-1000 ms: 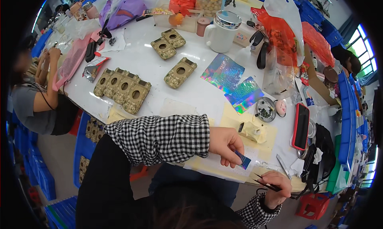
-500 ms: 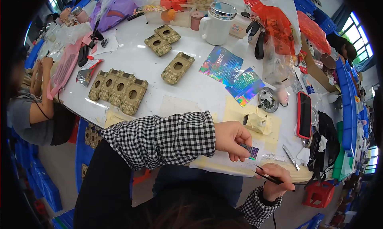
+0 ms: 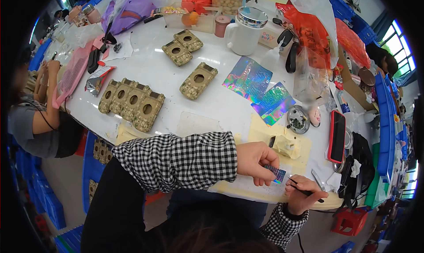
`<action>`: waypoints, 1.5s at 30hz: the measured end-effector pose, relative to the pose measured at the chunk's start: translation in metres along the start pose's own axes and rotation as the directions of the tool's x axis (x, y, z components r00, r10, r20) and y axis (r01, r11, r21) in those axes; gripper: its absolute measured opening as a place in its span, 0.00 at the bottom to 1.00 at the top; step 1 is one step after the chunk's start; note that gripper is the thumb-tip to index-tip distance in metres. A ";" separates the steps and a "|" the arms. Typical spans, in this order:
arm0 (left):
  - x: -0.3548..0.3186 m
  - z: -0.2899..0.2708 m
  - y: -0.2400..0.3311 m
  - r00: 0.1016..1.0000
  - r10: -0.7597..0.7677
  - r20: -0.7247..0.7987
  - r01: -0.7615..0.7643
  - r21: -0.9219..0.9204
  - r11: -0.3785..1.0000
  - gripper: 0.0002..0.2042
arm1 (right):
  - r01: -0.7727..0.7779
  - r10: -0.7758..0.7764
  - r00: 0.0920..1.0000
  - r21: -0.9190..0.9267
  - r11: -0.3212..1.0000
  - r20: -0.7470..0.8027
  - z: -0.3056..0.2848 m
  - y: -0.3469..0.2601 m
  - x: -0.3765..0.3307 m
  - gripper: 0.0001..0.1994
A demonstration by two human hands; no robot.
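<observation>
- The white table (image 3: pixel 185 72) is crowded: a row of tan camouflage cases (image 3: pixel 131 104) lies at its left, three more of them (image 3: pixel 187 59) further back, and two holographic sheets (image 3: pixel 258 89) near the middle.
- A white mug (image 3: pixel 245 30) stands at the far side beside red plastic bags (image 3: pixel 318 30); a small round dish (image 3: pixel 298 119) and a red phone (image 3: pixel 337 130) lie to the right.
- Another person (image 3: pixel 35 116) sits at the left edge of the table, well apart from the work.
- A pale yellow mat (image 3: pixel 260 134) covers the near edge, with a small cream-coloured lump (image 3: pixel 287 146) on it just beyond the hands.
- The left hand (image 3: pixel 257 161) reaches across from a checked sleeve (image 3: pixel 176 160), its grip pinched on a small holographic strip (image 3: pixel 275 173) held just above the near table edge.
- The right hand (image 3: pixel 303 193) comes up from below, fingers closed around a thin dark tool (image 3: pixel 304 192) whose tip points toward the strip, close beside it.
</observation>
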State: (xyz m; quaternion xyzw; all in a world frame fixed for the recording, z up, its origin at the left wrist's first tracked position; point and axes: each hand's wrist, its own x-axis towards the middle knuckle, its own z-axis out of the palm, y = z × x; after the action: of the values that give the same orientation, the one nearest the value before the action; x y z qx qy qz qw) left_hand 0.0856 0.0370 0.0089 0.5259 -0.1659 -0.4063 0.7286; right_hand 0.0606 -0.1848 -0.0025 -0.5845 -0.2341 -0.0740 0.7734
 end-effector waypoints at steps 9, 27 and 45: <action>0.000 0.003 -0.001 1.000 -0.027 -0.006 0.027 -0.037 0.999 0.07 | 0.141 -0.141 0.970 0.014 0.990 0.198 -0.016 0.005 0.006 0.26; 0.004 -0.002 0.002 0.952 -0.172 -0.253 0.140 -0.142 0.980 0.11 | 0.329 -0.124 0.926 -0.602 0.727 0.357 0.003 -0.007 0.005 0.18; 0.004 -0.001 0.005 0.940 -0.128 -0.317 0.107 -0.080 0.991 0.13 | 0.422 -0.213 0.903 -0.677 0.603 0.373 0.013 0.002 0.004 0.15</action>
State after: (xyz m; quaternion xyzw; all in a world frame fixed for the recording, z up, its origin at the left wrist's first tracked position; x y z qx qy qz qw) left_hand 0.0901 0.0351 0.0121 0.5711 -0.0008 -0.3630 0.7363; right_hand 0.0613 -0.1716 0.0001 -0.8010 -0.3809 -0.2247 0.4035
